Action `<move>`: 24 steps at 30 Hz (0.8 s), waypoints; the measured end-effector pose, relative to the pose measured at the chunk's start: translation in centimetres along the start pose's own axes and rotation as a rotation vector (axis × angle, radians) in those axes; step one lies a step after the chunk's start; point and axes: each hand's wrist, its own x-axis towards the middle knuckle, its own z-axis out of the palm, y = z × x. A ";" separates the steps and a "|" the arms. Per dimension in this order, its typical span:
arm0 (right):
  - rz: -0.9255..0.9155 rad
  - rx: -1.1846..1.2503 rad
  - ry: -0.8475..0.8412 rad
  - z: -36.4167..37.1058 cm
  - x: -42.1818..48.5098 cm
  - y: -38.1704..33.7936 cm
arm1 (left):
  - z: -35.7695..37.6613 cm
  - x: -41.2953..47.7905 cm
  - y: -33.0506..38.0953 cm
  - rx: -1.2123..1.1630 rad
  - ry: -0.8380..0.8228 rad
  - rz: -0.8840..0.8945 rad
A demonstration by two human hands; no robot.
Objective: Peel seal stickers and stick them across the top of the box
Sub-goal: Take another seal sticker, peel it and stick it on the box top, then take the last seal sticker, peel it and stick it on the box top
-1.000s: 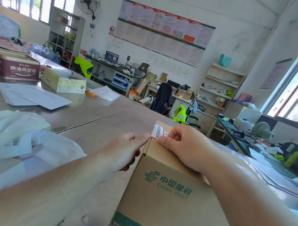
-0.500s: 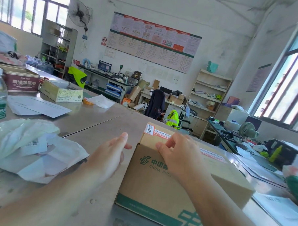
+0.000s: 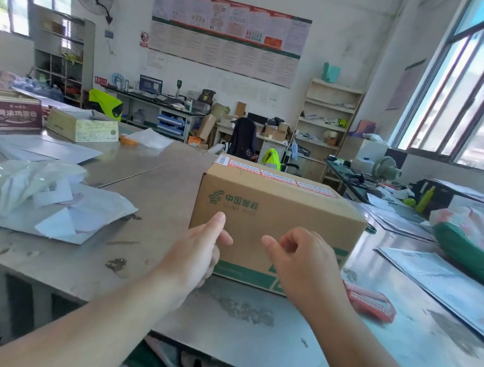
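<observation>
Left of the box [image 3: 275, 212], crumpled bags [image 3: 46, 197] lie on the table [image 3: 157, 185]. The left hand [image 3: 199, 253] rests loosely open against the box's near face, holding nothing. Seal stickers [image 3: 274, 177] run across the box top. The right hand [image 3: 304, 258] hovers half-curled, empty. A red sticker sheet [image 3: 368, 302] lies just right of the box.
</observation>
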 end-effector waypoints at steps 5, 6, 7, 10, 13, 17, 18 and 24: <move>0.066 -0.011 -0.004 0.5 -1.7 4.0 | 2.1 -0.1 -1.9 0.038 -0.122 -0.017; 0.091 -0.009 0.002 0.3 -2.0 5.0 | 2.9 0.0 -2.3 0.045 -0.151 -0.021; 0.109 -0.006 0.009 0.1 -2.1 5.7 | 3.4 0.2 -2.5 0.053 -0.175 -0.022; 0.174 0.010 0.031 -0.8 -2.3 7.8 | 5.5 0.9 -3.4 0.103 -0.280 -0.027; 0.284 0.060 0.065 -1.2 -2.4 10.1 | 8.1 1.6 -4.5 0.132 -0.380 -0.065; 0.455 0.100 0.188 -1.5 -2.6 13.0 | 11.9 2.2 -5.8 0.076 -0.421 -0.077; 0.500 0.113 0.217 -1.7 -2.4 13.9 | 12.7 2.5 -6.1 0.067 -0.424 -0.082; 0.587 -0.007 0.323 -2.1 -0.1 19.0 | 15.0 3.0 -8.2 0.141 -0.393 0.012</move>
